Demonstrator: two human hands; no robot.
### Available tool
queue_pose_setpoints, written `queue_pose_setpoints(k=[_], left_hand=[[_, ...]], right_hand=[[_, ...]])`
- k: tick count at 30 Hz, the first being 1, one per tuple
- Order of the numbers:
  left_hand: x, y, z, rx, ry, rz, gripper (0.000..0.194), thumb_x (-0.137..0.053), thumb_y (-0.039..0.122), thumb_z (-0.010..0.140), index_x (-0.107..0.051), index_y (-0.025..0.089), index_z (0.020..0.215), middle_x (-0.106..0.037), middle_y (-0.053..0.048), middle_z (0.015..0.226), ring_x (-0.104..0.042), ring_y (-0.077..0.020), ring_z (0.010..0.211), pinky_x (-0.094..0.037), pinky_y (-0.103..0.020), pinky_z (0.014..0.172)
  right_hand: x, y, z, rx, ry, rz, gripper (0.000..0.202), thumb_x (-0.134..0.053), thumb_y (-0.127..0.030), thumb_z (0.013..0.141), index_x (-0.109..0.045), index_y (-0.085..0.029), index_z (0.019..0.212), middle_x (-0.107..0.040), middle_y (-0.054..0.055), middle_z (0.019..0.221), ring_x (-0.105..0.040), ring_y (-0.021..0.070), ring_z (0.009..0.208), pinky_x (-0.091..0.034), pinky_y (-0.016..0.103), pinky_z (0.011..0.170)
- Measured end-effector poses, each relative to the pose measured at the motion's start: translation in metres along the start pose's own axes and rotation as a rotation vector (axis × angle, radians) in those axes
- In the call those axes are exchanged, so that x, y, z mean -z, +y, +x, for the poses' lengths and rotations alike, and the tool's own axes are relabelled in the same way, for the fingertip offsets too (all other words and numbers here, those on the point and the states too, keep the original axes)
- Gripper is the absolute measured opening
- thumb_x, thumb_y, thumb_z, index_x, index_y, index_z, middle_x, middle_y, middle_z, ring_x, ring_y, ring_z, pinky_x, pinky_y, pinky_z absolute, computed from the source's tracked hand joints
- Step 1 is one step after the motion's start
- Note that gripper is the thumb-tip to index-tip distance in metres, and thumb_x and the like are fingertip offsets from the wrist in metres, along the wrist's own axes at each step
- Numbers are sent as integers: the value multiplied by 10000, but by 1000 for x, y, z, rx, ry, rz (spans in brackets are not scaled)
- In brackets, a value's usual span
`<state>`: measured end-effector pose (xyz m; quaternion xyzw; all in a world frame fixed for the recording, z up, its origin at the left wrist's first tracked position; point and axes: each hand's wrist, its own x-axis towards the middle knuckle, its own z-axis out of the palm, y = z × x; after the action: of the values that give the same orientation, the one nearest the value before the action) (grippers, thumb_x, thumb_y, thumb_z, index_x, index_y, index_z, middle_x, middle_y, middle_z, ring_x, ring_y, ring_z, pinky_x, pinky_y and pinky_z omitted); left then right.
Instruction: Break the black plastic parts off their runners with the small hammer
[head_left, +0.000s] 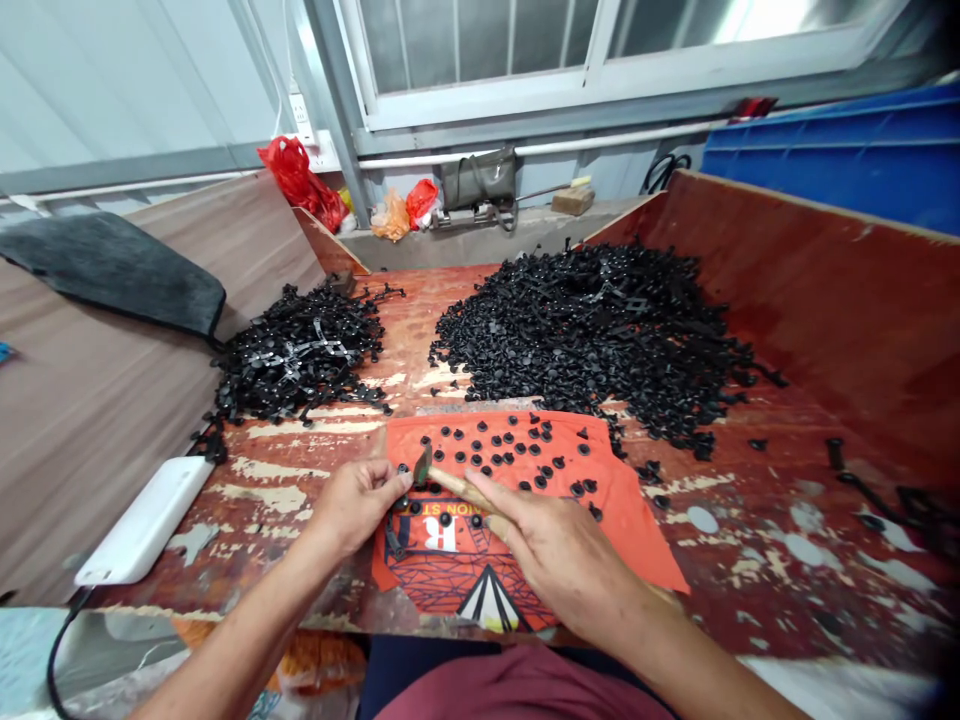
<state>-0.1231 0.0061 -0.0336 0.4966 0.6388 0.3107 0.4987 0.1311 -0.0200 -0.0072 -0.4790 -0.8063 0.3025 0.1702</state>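
Note:
My right hand [559, 550] is closed around the wooden handle of a small hammer [459, 486]. The hammer's dark head is beside my left fingertips. Thumb and index finger of my left hand [360, 505] pinch a small black linked part [395, 540], whose lower end hangs down toward the cloth; the fingers partly hide it. Under both hands lies an orange printed cloth [630, 520]. Several black round-headed pieces [499, 440] are spread over it, most with a stem pointing up.
A large heap of black parts [585, 330] lies at the back right, a smaller heap [296, 345] at the left. Wooden boards [825, 270] wall the worn red tabletop [247, 560]. A white power bank [146, 520] with a cable sits at the left edge. Behind is a blue crate [832, 150].

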Motion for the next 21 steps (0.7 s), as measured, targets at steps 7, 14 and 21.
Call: queue_pose_setpoints(k=[7,14,21], left_hand=[[5,0,-3,-38,-124,-33,441,-692,592,709,-637,154,704,-631,-12,639,-526,-145,564,-386,-238,550],[4,-10,0,2,-51,16,414,-699,541,687,-545,168,594,-530,28,538,-428,-100,483,-306,-212,507],[2,-6,4,9,-28,133,387,-654,515,685,-517,180,550,-490,41,503,-387,-96,466,-251,-216,491]], right_hand=[[3,-3,3,-37,-39,-150,533,-482,-199,983,-415,-389,1476,-762,29,1040,-717,198,861,-512,282,714],[4,-3,4,39,-6,-155,593,-480,-192,983,-335,-460,1492,-769,-20,1037,-724,188,802,-502,271,681],[13,-7,1,-1,28,-85,593,-478,-166,968,-378,-462,1472,-705,-35,1233,-724,178,903,-549,271,733]])
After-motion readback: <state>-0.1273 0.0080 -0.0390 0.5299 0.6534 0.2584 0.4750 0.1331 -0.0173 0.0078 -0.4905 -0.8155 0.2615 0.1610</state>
